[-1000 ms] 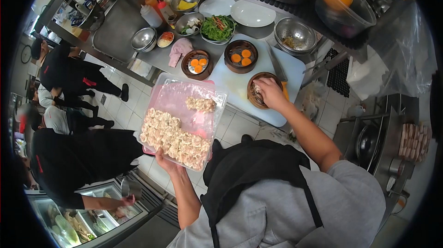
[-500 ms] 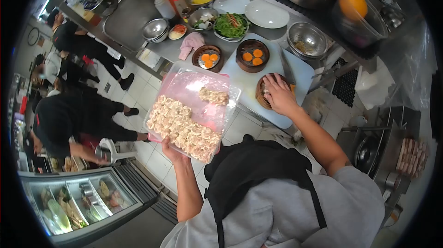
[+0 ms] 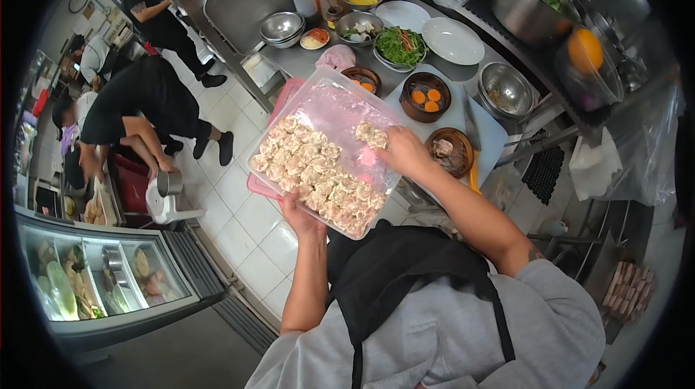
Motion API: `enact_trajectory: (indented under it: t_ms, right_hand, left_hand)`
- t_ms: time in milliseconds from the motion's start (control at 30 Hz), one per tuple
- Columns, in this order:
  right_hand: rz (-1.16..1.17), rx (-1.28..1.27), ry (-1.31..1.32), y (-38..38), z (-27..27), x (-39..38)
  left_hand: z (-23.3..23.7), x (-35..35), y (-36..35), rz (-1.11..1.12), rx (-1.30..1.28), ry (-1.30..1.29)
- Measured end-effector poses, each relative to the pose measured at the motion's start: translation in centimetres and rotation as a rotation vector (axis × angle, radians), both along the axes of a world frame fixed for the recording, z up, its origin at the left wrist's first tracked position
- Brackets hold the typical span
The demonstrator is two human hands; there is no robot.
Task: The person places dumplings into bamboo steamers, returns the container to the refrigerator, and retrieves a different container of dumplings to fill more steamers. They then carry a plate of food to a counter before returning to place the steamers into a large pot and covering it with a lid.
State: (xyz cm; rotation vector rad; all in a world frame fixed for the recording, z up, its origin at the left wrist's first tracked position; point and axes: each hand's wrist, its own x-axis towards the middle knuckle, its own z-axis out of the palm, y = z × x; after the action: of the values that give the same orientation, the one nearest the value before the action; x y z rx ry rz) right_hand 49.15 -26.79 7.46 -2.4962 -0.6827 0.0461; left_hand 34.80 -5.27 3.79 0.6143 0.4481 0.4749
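Note:
My left hand (image 3: 300,214) grips the near edge of a clear plastic tray (image 3: 329,92), tilted over the floor. Rows of pale dumplings (image 3: 304,161) fill much of the tray. My right hand (image 3: 402,151) reaches over the tray's right side, its fingers closed on a dumpling (image 3: 371,134) at the small group there. On the white cutting board (image 3: 492,124) stands a round steamer basket (image 3: 450,151) with one dumpling-like piece inside. Behind it, another basket (image 3: 425,97) holds three orange slices. A third basket (image 3: 362,79) is partly hidden by the tray.
A knife (image 3: 471,124) lies on the board, near a yellow handle (image 3: 474,175). Behind are a bowl of greens (image 3: 399,47), white plates (image 3: 453,40) and a metal bowl (image 3: 507,90). A glass-topped fridge (image 3: 108,273) and co-workers (image 3: 141,103) are at left.
My right hand has left the steamer basket and moved left to the dumplings in the tray. The basket's contents now show. The co-worker at left has bent lower, and the view has shifted.

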Motion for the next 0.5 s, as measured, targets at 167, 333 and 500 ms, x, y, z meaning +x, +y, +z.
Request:
enact_trajectory:
  t_ms: [167, 333, 500]
  right_hand:
    - [0.039, 0.070, -0.012, 0.2, 1.0, 0.2]
    - [0.103, 0.026, -0.083, 0.7, 2.1, 0.9]
    - [0.113, -0.012, -0.105, 1.1, 2.9, 1.7]
  left_hand:
    - [-0.1, -0.1, 0.3, 0.046, 0.034, -0.036]
    - [-1.2, -0.2, 0.7, 0.045, -0.101, -0.053]
    - [-1.6, -0.1, 1.0, 0.055, -0.140, -0.040]
